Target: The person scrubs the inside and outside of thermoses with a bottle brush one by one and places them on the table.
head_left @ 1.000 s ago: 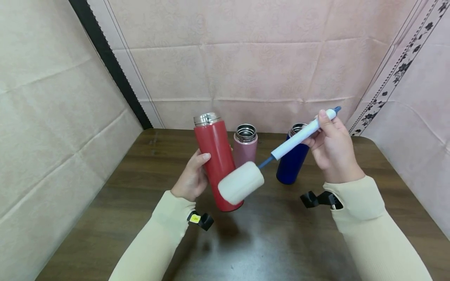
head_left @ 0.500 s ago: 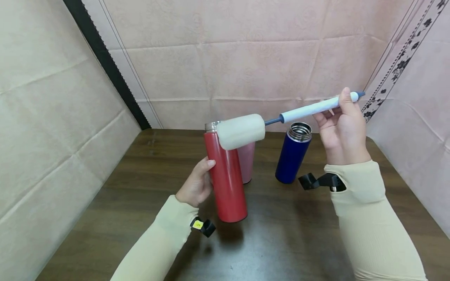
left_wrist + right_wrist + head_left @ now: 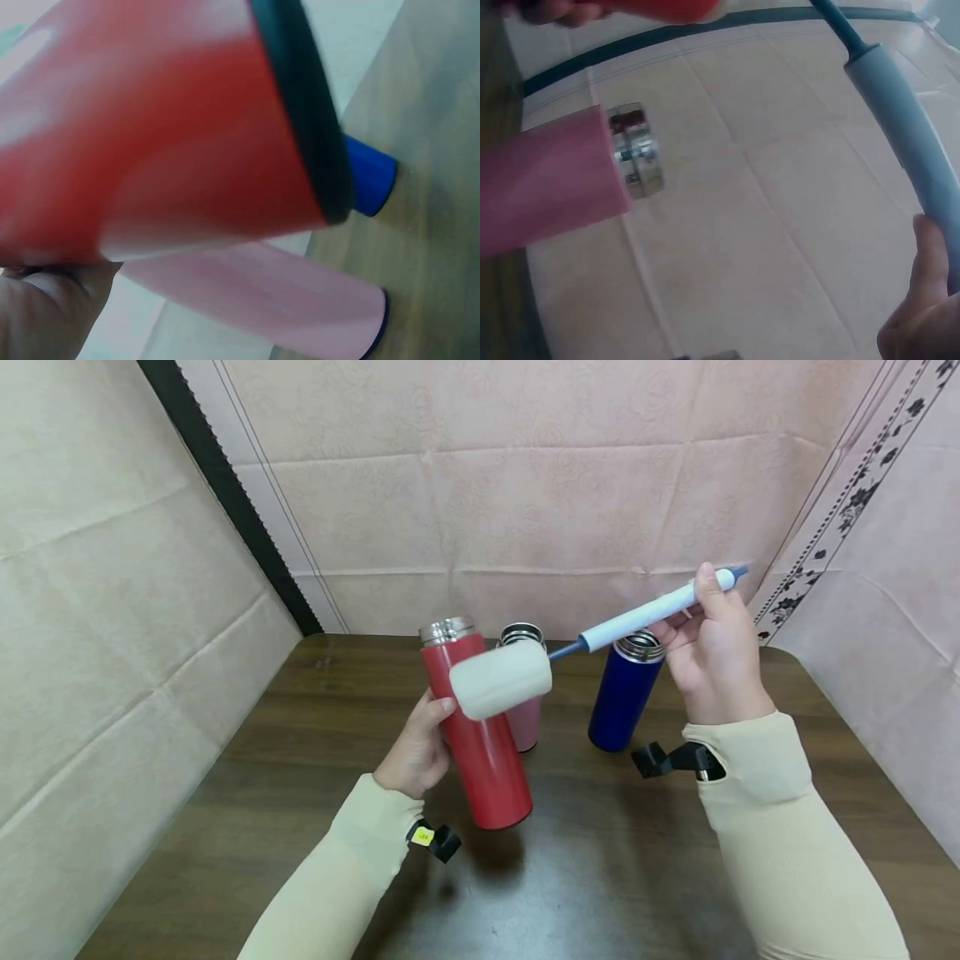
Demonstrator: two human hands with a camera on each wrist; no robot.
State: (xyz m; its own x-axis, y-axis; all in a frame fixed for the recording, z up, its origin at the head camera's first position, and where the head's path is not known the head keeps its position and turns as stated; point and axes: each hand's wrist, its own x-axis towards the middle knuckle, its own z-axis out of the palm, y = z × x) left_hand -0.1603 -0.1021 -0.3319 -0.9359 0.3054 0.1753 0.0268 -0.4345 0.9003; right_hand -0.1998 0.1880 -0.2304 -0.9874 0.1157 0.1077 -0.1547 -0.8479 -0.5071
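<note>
My left hand [image 3: 417, 747] grips a tall red vacuum flask [image 3: 491, 772], lidless with a steel neck, raised off the table and leaning left at its top. In the left wrist view the flask's red side [image 3: 172, 135] and dark base fill much of the picture. My right hand [image 3: 716, 652] holds a sponge bottle brush by its pale blue handle [image 3: 637, 620], the handle pinched near its end. The brush's white sponge head [image 3: 501, 681] appears in front of the flask's upper body; whether they touch, I cannot tell. In the right wrist view the handle [image 3: 904, 120] runs up from the thumb.
Behind the red flask a pink flask [image 3: 525, 727] stands uncapped on the wooden table [image 3: 360, 718], partly hidden by the sponge. A dark blue flask [image 3: 622, 702], also uncapped, stands near my right hand. Pale cloth [image 3: 525, 510] hangs behind the table and at both sides.
The brush swung up and right, its sponge rising along the red flask, then came back down and left a little. The red flask straightened, then leaned left again.
</note>
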